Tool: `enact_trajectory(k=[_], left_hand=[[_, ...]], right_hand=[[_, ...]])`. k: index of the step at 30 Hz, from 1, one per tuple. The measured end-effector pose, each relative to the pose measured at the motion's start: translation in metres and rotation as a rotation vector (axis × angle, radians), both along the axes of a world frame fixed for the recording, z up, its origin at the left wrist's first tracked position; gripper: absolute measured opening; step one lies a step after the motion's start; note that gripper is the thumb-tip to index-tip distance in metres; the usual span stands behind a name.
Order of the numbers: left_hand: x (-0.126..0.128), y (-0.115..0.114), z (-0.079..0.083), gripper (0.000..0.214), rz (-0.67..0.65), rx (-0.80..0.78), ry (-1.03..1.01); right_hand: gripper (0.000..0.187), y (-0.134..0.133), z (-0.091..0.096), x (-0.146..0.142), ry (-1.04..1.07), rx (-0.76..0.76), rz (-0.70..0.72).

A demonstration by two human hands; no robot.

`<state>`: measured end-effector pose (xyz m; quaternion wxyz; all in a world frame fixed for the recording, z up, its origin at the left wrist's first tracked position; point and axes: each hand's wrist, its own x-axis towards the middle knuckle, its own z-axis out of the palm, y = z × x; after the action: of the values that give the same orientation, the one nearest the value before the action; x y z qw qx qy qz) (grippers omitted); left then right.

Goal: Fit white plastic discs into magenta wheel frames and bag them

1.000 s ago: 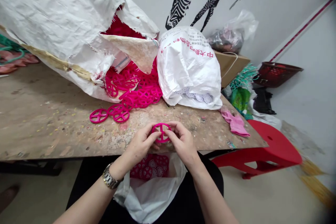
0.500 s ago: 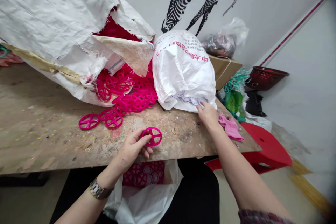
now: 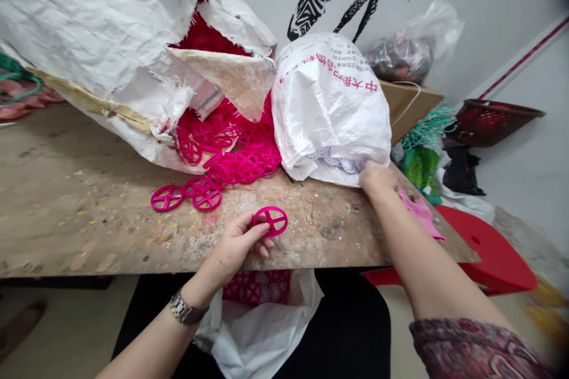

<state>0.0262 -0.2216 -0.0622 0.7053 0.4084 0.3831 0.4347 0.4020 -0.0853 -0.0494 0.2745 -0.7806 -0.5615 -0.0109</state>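
Note:
Between the thumb and fingers of my left hand [image 3: 244, 240] is a pink plastic ring with crossed spokes [image 3: 278, 222], held above the front of the table. My right hand [image 3: 377, 179] reaches into the mouth of a white printed sack [image 3: 329, 112], beside pale lilac scalloped discs [image 3: 340, 161]. The fingers of that hand are hidden by the sack, so what they touch does not show. Left of it, a pile of pink spoked rings [image 3: 244, 163] spills from a large torn white sack [image 3: 111, 53]. A few rings [image 3: 168, 197] lie loose on the table.
The worn wooden table [image 3: 111, 237] ends close to my lap. Below its edge, an open white bag [image 3: 262, 325] holds pink pieces with pale discs. A pink cloth [image 3: 420, 213] lies at the right, near a red stool [image 3: 493, 249]. A cardboard box [image 3: 409, 109] stands behind.
My right hand has gone deeper into the printed sack, and its fingers have passed out of sight. My left hand keeps the ring. The whole view has shifted slightly.

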Motion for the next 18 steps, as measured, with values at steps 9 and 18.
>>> enact_trajectory(k=[9,18], left_hand=[[-0.003,-0.006,-0.006,0.02,-0.03,0.241,0.193],[-0.002,-0.016,-0.002,0.029,0.04,0.769,0.501]], right_hand=[[0.021,-0.07,0.023,-0.051,-0.106,0.152,0.057],[0.022,-0.177,0.017,-0.176,0.225,0.29,0.692]])
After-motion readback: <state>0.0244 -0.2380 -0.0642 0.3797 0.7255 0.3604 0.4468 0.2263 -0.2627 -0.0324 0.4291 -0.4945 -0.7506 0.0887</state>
